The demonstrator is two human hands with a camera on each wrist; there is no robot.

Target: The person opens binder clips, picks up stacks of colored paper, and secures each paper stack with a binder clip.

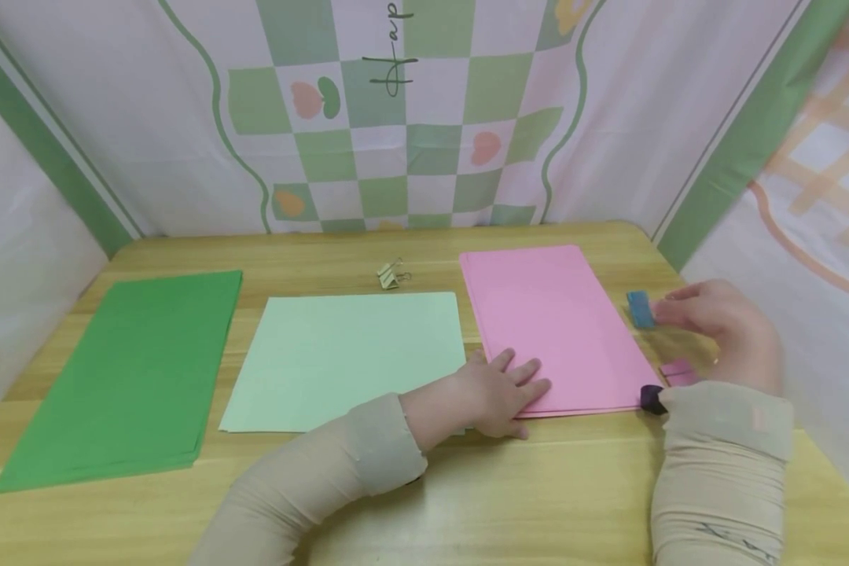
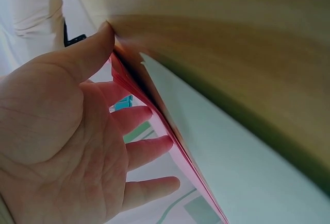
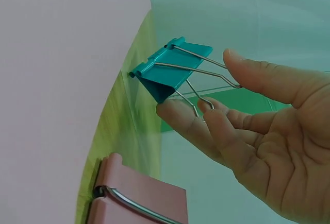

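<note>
On the near left corner of a stack of pink paper (image 1: 552,322) rests my left hand (image 1: 494,393), fingers spread. The left wrist view shows its palm side, with fingertips on the pink sheets and the thumb by the table. My right hand (image 1: 729,326) holds a blue-green binder clip (image 3: 180,62) to the right of the stack. Thumb and fingers pinch its wire handles in the right wrist view, and the clip's mouth faces the palm. Just below it on the table lies a pink binder clip (image 1: 680,373), partly hidden by the right wrist in the head view.
Left of the pink stack lies a sheet or stack of pale green paper (image 1: 347,354). Darker green paper (image 1: 134,377) lies at the far left. A pale gold binder clip (image 1: 391,275) stands behind the pale green paper. A patterned curtain (image 1: 382,157) borders the table's back edge.
</note>
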